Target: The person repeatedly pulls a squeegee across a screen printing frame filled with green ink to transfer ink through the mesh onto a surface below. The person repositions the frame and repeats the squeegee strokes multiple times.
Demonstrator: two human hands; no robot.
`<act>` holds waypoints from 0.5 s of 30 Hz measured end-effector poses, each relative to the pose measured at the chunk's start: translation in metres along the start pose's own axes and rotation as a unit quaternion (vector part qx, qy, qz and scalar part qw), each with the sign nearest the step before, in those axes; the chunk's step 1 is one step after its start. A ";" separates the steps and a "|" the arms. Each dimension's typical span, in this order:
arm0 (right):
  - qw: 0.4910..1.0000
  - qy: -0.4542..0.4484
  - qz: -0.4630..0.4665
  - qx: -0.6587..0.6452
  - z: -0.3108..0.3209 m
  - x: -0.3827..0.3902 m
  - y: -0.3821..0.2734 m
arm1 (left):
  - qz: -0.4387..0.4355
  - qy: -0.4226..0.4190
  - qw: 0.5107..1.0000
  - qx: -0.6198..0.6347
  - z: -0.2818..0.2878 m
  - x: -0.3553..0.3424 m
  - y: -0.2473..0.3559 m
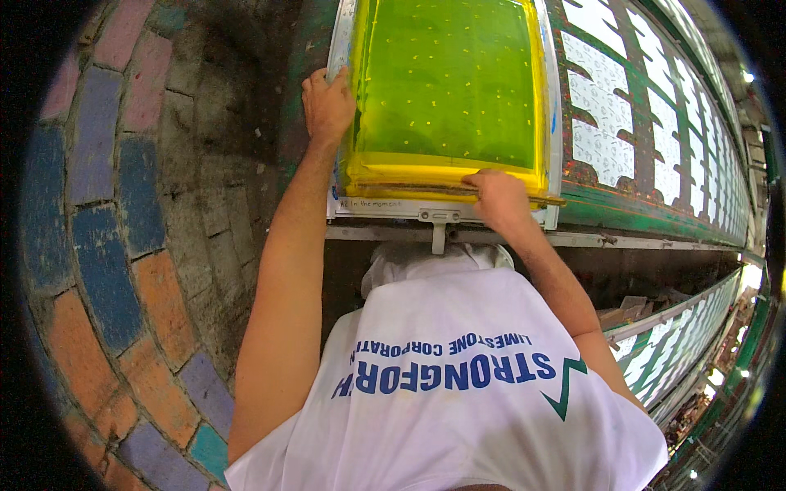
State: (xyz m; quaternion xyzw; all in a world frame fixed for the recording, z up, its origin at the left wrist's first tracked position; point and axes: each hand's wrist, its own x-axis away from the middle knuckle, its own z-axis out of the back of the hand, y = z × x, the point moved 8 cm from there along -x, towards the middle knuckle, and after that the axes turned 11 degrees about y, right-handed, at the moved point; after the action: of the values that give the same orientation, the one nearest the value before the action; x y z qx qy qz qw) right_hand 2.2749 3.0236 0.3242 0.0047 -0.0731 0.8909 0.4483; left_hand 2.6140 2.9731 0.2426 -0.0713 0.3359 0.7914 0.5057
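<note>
Head cam view: a worker in a white tee [458, 327] w/ dark-blue lettering and 1 green zigzag mark had both bare hands on a printing frame [385, 211], its yellow-green mesh [446, 82] facing up at the edge of a long green table [606, 200]. L hand [329, 106] was at the frame's L rail, fingers curled over the metal and grasping it. R hand [501, 200] was at the near end, fingers clenched around a thin bar [547, 199] that ran crosswise over the yellow band below the green mesh; its R tip reached the frame's R rail. Just L of the R hand, approx. mid-rail, 1 metal bracket [439, 225] stuck out toward the worker, near a metal strip [655, 242] along the table edge. To the frame's R, white notched pieces w/ small printed motifs [602, 123] lay in rows on the table. More white pieces [679, 352] showed at lower R, beyond a dark gap. Far L, painted blocks [106, 278] in blue, orange, purple, pink & teal curved along the pic's rim, next to bare gray ones.
</note>
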 end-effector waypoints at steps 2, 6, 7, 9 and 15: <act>1.000 0.003 0.011 -0.006 -0.005 0.010 -0.007 | 0.001 0.004 1.000 0.004 -0.001 0.000 -0.001; 0.996 0.041 0.055 -0.056 0.001 0.026 -0.015 | -0.016 0.041 0.999 0.013 -0.003 -0.002 -0.001; 0.996 0.016 0.060 -0.061 -0.002 0.030 -0.015 | -0.026 0.048 0.998 0.008 -0.003 -0.002 -0.001; 0.993 -0.025 0.078 -0.083 -0.006 0.034 -0.016 | -0.047 0.067 0.997 -0.004 -0.003 -0.003 0.001; 0.972 -0.069 0.105 -0.199 -0.001 0.048 0.019 | 0.003 0.012 0.999 -0.042 -0.011 -0.001 -0.008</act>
State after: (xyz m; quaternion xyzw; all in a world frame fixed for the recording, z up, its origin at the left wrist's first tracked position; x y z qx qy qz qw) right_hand 2.2308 3.0512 0.3246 -0.0311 -0.2800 0.8980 0.3379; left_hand 2.6189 2.9677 0.2309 -0.1006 0.3087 0.8054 0.4959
